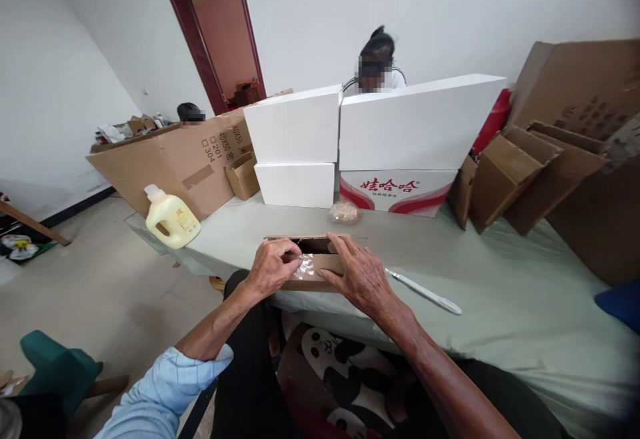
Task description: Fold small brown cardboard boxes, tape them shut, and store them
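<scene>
From my remote seat I am pinching a clear plastic strip (305,266) with the left hand (274,267) and resting the spread right hand (357,269) across the small cardboard box (324,264) at the worktop's (505,299) near edge, judging it light, stiffish but creasable, and favouring its corners for holding.

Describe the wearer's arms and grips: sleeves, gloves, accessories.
Left arm: light-blue sleeve with faint lines, ending partway up the forearm. Right arm: forearm uncovered, no sleeve in view. Left grip and right grip: bare human hands, no gloves; no watch, rings or cables visible.
</scene>
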Motion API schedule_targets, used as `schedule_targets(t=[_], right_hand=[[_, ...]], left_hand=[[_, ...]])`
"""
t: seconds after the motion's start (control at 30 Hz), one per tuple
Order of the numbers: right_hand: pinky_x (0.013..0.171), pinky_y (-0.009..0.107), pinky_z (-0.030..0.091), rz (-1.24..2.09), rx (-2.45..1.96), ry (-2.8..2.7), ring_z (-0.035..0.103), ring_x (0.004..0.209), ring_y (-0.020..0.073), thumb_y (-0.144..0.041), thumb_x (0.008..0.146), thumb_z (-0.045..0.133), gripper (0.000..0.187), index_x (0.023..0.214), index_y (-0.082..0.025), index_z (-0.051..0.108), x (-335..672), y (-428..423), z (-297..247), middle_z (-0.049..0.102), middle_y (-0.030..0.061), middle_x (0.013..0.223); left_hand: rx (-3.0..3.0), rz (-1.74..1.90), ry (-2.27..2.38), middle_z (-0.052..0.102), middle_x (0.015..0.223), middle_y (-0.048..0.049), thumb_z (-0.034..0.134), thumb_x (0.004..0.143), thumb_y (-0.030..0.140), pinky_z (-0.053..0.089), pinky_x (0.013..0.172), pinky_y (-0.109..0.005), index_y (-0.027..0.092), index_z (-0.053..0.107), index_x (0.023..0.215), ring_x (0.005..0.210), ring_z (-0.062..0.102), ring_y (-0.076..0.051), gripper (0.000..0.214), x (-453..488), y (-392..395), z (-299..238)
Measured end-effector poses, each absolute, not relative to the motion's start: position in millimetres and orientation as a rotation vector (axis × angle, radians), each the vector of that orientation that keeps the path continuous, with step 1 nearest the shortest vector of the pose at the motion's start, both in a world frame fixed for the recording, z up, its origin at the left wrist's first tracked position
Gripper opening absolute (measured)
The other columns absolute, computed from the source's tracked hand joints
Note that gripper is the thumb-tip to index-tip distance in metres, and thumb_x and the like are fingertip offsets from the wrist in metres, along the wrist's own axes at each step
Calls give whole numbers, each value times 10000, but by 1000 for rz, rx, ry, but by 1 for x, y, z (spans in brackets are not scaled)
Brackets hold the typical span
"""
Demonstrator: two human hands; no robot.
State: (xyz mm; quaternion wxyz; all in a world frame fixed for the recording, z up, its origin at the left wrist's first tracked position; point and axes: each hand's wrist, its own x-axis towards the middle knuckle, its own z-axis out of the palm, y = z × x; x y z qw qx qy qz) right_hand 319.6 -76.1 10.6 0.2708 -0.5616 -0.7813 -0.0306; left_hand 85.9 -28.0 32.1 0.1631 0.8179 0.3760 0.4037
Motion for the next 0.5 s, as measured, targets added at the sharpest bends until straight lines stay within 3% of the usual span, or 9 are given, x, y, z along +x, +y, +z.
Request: schedule_targets(t=[0.23,0.5], right_hand=[[943,457,559,-32,-1564,-2064,712,1159,338,-351,980,726,641,1560,-223,486,317,-77,11,670,155,1427],[794,373,554,28,-1612,-2060,720,1119,316,-359,973,747,593,1507,-229,526,315,-80,20,668,144,1406]], left_hand=[[2466,1298,923,750,751,-10,696,894,63,516,697,-278,199,741,776,698,680,-160,186,87,-30,29],[2671,1337,679,709,748,-38,631,973,73,522,763,-343,197,696,793,764,634,-193,228,86,-30,34]])
